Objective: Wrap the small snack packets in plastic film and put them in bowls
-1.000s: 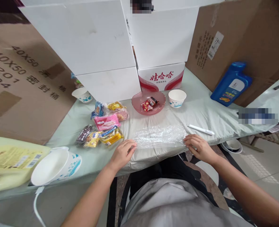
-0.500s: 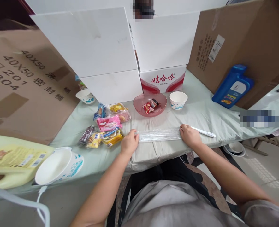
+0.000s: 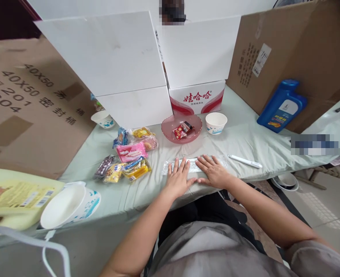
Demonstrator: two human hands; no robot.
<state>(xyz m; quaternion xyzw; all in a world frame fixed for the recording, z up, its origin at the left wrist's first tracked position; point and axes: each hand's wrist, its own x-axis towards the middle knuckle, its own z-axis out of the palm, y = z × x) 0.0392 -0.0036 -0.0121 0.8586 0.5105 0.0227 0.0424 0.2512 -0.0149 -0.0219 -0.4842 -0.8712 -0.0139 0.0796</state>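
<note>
A long clear plastic wrapper (image 3: 165, 167) lies flat along the front of the cloth-covered table, with whitish strips showing inside it. My left hand (image 3: 178, 179) rests flat on its left half, fingers spread. On the right half lies my right hand (image 3: 214, 171), also flat with fingers apart; the two thumbs nearly meet. A white utility-knife-like tool (image 3: 245, 161) sits just right of my right hand. Left of my left hand is a cluster of packaged snacks (image 3: 131, 152). Behind the wrapper stands a pink glass bowl (image 3: 166, 132) holding a few small packets.
A paper bowl (image 3: 216, 124) stands right of the glass bowl. Further paper bowls (image 3: 72, 206) and a yellow jug (image 3: 17, 200) are at left. White boxes (image 3: 106, 54) wall the back; cardboard boxes (image 3: 34, 107) flank the sides. A blue bottle (image 3: 282, 107) leans at right.
Both hands have moved inward from the wrapper's ends. Their fingers, earlier gripping the ends, are now spread flat on top of it.
</note>
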